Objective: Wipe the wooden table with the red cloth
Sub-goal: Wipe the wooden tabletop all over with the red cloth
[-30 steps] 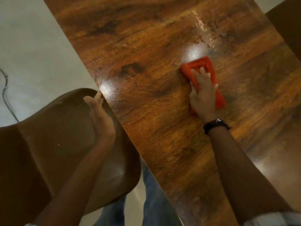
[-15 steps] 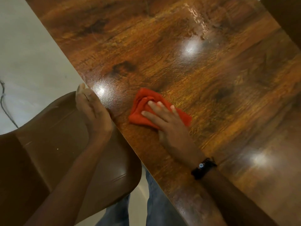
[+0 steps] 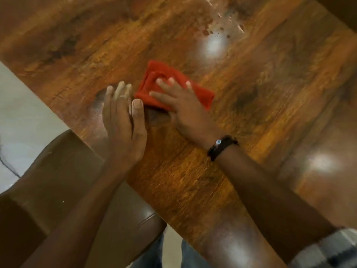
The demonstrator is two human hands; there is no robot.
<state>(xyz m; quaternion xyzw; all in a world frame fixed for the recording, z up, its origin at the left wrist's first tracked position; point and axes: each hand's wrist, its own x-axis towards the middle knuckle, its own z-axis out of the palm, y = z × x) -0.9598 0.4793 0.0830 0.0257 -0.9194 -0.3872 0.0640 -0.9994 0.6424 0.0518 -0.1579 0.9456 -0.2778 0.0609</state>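
The red cloth (image 3: 154,82) lies folded on the glossy wooden table (image 3: 251,78), near its left edge. My right hand (image 3: 179,105) presses flat on the cloth with fingers spread and straight. My left hand (image 3: 123,120) rests on the table just left of the cloth, fingers straight and together, thumb close to the cloth's near corner. A black band sits on my right wrist. Smeared wet marks (image 3: 218,24) show on the table surface beyond the cloth.
A brown leather chair (image 3: 63,182) stands against the table's near-left edge, under my left forearm. Pale floor (image 3: 21,120) shows to the left with a dark cable (image 3: 7,165). My jeans are visible below between chair and table.
My left hand has left the chair back and now lies on the table beside the cloth. The right hand, after dragging the cloth toward the table's left edge, stays flat on it.
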